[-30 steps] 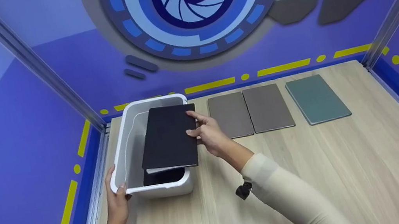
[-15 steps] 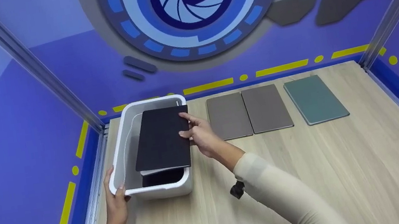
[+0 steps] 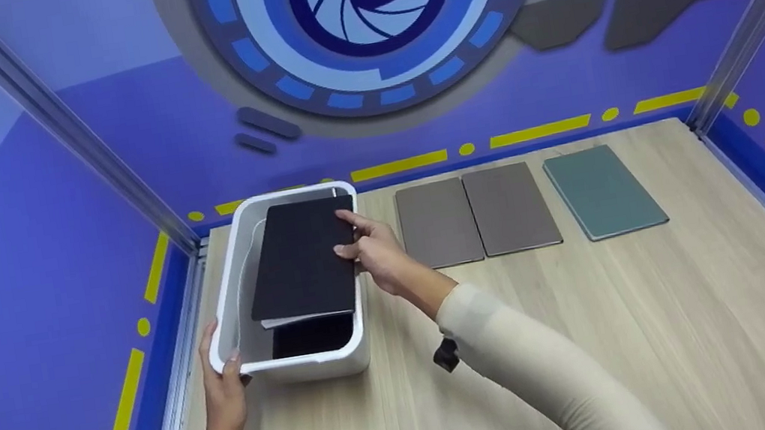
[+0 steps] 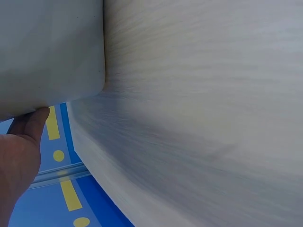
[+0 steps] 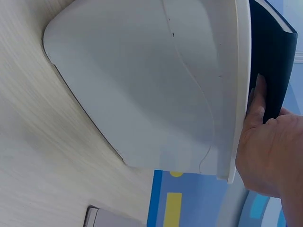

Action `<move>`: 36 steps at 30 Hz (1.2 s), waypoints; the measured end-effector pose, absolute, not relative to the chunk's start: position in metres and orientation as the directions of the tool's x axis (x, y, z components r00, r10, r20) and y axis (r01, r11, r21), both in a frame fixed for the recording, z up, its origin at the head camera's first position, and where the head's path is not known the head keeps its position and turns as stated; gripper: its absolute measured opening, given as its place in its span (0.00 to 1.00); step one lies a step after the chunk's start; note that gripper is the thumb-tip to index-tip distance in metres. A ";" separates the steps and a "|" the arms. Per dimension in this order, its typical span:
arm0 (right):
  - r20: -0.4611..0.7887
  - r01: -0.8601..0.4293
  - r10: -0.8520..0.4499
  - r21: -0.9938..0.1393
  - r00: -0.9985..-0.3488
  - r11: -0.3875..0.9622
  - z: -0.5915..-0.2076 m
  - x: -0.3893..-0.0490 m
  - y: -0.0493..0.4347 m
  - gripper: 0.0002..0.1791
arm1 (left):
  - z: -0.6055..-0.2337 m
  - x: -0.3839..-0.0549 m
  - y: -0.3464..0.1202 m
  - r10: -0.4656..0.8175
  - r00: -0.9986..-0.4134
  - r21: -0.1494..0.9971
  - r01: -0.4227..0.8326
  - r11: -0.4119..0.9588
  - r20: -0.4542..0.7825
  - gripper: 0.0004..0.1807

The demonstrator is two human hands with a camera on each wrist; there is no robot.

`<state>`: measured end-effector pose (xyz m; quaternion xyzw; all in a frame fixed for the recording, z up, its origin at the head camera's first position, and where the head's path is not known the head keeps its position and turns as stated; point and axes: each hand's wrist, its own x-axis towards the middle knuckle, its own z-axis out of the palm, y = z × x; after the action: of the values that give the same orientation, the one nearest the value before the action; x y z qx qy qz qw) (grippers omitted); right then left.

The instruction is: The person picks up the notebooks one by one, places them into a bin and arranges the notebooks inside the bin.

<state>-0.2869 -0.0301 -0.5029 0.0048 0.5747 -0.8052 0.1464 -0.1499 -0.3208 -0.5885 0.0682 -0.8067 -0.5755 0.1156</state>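
Note:
My right hand grips a black hardcover notebook by its right edge, thumb and a finger on the cover. The notebook hangs over the mouth of a white plastic bin, slightly tilted, its white pages showing at the near edge. Beneath it, another black flat thing lies inside the bin, mostly hidden. My left hand holds the bin's near left corner by the rim. In the right wrist view the fingers of the right hand pass under the notebook beside the rim.
Two grey-brown notebooks lie side by side on the wooden table, right of the bin. Farther right lies a green notebook. Blue panel walls with metal corner posts enclose the back and sides.
My right hand has carried the black notebook leftward, more fully over the bin, and lately a little toward the back. The left hand stays on the rim.

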 end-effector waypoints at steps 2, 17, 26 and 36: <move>-0.171 0.237 -0.232 -0.925 -0.958 -0.296 -0.503 -0.288 -0.032 0.40 | -0.589 -0.151 -0.321 -0.247 -0.963 0.943 0.022 0.333 0.110 0.36; -0.167 0.245 -0.226 -0.890 -0.960 -0.384 -0.510 -0.292 -0.035 0.40 | -0.590 -0.150 -0.321 -0.246 -0.963 0.947 0.027 0.320 0.110 0.36; -0.177 0.244 -0.221 -0.913 -0.959 -0.326 -0.506 -0.292 -0.036 0.40 | -0.591 -0.152 -0.322 -0.223 -0.968 0.957 0.046 0.288 0.114 0.36; -0.176 0.234 -0.221 -0.934 -0.959 -0.269 -0.502 -0.290 -0.038 0.40 | -0.590 -0.149 -0.322 -0.209 -0.974 0.959 0.024 0.281 0.085 0.37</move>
<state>-0.2905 -0.0382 -0.5021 0.0054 0.5876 -0.7964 0.1427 -0.1493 -0.3219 -0.5904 0.0584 -0.7945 -0.5965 0.0976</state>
